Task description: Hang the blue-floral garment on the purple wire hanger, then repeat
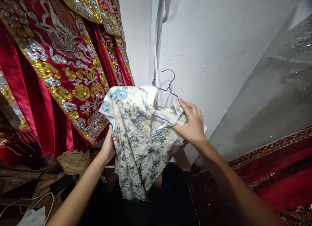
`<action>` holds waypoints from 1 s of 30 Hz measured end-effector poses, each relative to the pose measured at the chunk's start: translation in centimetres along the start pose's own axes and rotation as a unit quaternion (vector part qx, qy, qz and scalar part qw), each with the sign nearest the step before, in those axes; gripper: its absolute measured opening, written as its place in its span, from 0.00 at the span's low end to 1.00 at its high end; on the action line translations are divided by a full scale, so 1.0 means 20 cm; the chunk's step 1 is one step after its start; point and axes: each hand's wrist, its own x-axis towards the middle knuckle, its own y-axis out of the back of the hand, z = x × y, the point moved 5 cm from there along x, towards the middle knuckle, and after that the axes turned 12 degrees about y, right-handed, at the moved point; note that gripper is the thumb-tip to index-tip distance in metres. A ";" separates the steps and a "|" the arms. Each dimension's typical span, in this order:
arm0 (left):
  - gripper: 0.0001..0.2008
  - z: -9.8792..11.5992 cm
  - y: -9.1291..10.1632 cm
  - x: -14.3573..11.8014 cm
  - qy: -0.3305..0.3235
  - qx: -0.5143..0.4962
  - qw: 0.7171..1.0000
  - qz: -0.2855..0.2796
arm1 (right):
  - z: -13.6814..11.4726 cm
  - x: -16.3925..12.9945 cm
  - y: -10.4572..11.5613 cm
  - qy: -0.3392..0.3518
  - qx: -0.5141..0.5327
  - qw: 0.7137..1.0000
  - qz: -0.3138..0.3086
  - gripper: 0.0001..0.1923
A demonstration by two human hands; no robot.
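White plaster wall (219, 41) — scuffed, red embroidered robes (60, 63) hanging left, cables (36, 200) low

Purple hanger (168, 86) mostly buried in floral garment (138, 138), left hand (108, 146) fingers hidden behind the cloth, red embroidered robes (48, 73) cut off at the top and left edges.

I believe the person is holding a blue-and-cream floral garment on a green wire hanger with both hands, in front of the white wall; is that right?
Not quite: the hanger is purple, not green, as the head view shows. The rest holds: the left hand and the right hand both hold the blue-and-cream floral garment on it, in front of the white wall.
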 end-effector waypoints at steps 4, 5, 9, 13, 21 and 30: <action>0.33 -0.20 0.05 -0.06 -0.038 0.159 0.985 0.057 | -0.04 0.09 0.04 0.053 0.006 0.998 -0.039 0.40; 0.33 -0.25 0.03 -0.08 -0.040 0.196 0.978 0.056 | -0.07 0.09 0.05 0.071 0.008 0.996 -0.055 0.39; 0.28 -0.43 -0.03 -0.19 0.026 0.228 0.973 0.039 | -0.15 0.02 0.08 0.131 0.050 0.986 -0.094 0.38; 0.27 -0.55 -0.04 -0.29 0.080 0.178 0.979 0.063 | -0.23 -0.21 0.09 0.111 0.271 0.955 -0.043 0.29; 0.31 -0.71 -0.07 -0.44 0.125 0.071 0.989 0.041 | -0.53 -0.99 -0.48 -0.393 0.508 0.764 -0.057 0.21; 0.30 -0.67 0.07 -0.41 0.065 0.103 0.980 0.158 | -0.48 -0.94 -0.44 -0.324 0.539 0.764 -0.142 0.26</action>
